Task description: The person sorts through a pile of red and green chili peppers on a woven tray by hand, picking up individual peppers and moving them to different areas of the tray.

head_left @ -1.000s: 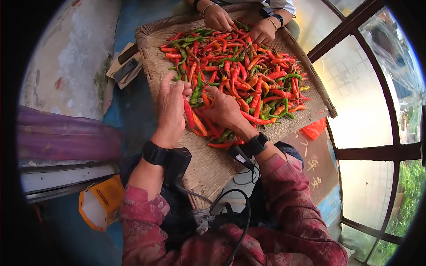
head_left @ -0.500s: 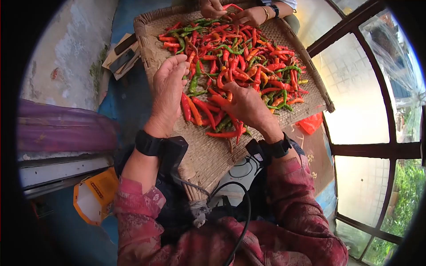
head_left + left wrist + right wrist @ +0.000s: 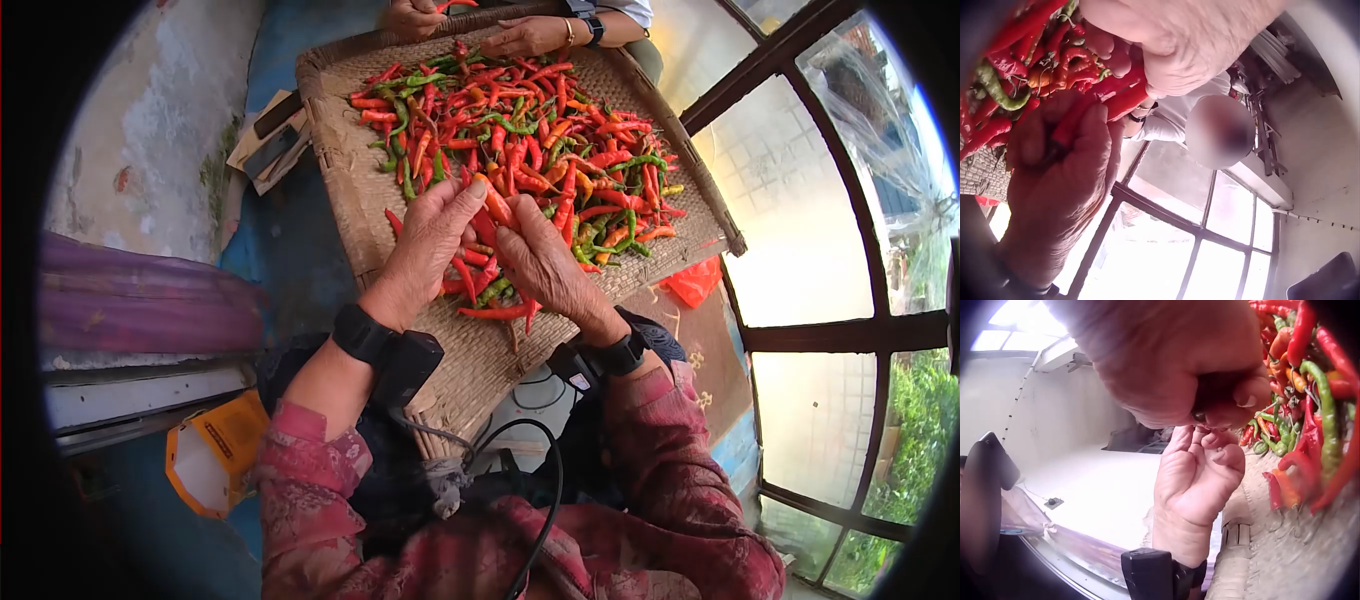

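Note:
In the head view my left hand and right hand meet over the near part of a chili pile. Between them are red chili peppers, the left thumb lying along one near its tip. The left wrist view has my right hand curled round a red chili pepper, while the left hand pinches another red chili pepper at its end. In the right wrist view the right hand's fingers hide most of what is held.
The peppers, red with some green and orange, lie on a woven tray with a raised rim. Across it, another person's hand holds a red chili; the other hand lies nearby. A window stands right, an orange lamp low left.
My hands have come together, lifting red chili peppers between them. Half a second ago the left hand was apart and raised. The other person's hands drew back toward the far rim with a red chili.

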Motion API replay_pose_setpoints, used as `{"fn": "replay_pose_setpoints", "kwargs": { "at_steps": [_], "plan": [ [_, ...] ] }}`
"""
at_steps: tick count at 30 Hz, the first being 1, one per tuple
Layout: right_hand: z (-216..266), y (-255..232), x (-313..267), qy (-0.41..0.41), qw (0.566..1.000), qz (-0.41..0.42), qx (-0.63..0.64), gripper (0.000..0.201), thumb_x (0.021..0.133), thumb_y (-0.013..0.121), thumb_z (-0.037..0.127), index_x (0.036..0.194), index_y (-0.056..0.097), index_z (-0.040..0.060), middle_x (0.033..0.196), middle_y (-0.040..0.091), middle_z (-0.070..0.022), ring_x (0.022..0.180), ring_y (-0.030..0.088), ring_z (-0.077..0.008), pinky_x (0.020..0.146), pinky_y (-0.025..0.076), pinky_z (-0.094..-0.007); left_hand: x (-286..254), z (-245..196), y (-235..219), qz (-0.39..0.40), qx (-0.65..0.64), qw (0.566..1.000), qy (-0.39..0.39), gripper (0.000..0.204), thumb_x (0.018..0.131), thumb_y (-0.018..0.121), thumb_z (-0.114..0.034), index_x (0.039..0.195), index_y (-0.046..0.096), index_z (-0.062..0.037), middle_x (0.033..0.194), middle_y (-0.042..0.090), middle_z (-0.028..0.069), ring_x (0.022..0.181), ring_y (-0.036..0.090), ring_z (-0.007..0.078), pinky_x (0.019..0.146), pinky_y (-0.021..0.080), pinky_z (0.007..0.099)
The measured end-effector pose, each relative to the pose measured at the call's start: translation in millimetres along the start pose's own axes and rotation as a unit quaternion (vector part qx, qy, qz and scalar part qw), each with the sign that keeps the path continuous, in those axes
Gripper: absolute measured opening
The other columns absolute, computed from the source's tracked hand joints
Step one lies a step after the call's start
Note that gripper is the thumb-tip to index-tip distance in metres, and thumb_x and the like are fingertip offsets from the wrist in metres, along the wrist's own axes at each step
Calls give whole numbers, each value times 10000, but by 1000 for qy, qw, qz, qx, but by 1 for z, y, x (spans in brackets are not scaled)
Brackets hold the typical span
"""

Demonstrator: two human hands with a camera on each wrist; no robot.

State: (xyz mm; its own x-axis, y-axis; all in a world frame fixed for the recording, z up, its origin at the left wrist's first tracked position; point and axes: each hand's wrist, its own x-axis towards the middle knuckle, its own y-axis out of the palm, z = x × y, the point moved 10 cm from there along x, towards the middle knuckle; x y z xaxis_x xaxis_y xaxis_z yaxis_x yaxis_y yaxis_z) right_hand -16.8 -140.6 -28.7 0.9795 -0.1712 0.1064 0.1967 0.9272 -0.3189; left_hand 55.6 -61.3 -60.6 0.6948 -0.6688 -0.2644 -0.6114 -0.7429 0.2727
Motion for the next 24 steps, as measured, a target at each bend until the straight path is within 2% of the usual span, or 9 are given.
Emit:
{"fn": "replay_pose_setpoints", "kwargs": {
  "at_steps": [3,5,7,8,12,18,21,22,24],
  "plan": [
    [-3,24,-7,-43,989,93,-109,218,924,455,156,1097,405,34,729,467,-73,605,460,-194,551,401,-296,3,-22,-12,-50,-17,995,81,212,889,571,-292,948,582,-88,746,524,-45,547,410,12,495,325,145],
    [-11,19,-6,19,985,129,-116,248,892,528,173,1074,444,27,800,504,-131,680,505,-274,614,431,-343,-2,-50,-46,-156,-30,971,181,179,887,567,-216,928,585,-43,758,526,-28,535,395,13,477,338,165],
    [6,9,-7,-106,913,76,-388,244,841,589,172,1010,507,17,830,552,-154,754,556,-289,636,449,-355,-8,-61,-55,-172,-48,964,200,168,883,572,-205,933,587,-45,767,537,-23,548,414,13,484,347,168],
    [24,-3,-7,-177,895,-10,-410,275,790,629,197,974,550,8,792,573,-163,748,583,-324,646,467,-390,-13,-68,-62,-189,-68,955,220,158,879,576,-194,938,589,-48,776,548,-18,561,433,14,491,356,170],
    [6,12,49,-31,964,41,-260,315,781,639,236,974,547,4,777,600,-180,725,595,-350,657,475,-434,-21,-79,-66,-188,-92,951,229,134,875,577,-175,937,593,-56,786,561,-10,587,463,18,504,363,171],
    [-55,60,94,139,922,59,-357,404,732,655,265,1027,526,21,944,614,-230,887,607,-355,743,485,-421,-17,-95,-79,-186,-143,940,249,137,880,566,-162,966,574,-56,816,559,-8,631,467,38,560,366,180],
    [-57,61,94,81,969,40,-229,463,720,651,248,1092,504,14,947,608,-246,906,604,-355,751,481,-433,-22,-101,-86,-195,-143,935,261,130,882,562,-156,957,570,-50,814,556,-9,630,468,38,563,368,179],
    [-56,53,94,62,981,9,-184,437,745,604,225,1104,494,1,925,602,-189,849,616,-288,694,497,-386,-20,-100,-87,-191,-145,936,258,124,882,561,-156,949,571,-52,815,557,-11,634,468,37,565,369,180],
    [-55,37,84,120,991,-1,-57,408,769,568,214,1108,484,4,910,584,-144,809,607,-242,666,496,-350,-19,-99,-86,-185,-151,936,257,118,882,560,-155,940,572,-54,817,558,-13,638,468,35,566,370,182]
  ]
}}
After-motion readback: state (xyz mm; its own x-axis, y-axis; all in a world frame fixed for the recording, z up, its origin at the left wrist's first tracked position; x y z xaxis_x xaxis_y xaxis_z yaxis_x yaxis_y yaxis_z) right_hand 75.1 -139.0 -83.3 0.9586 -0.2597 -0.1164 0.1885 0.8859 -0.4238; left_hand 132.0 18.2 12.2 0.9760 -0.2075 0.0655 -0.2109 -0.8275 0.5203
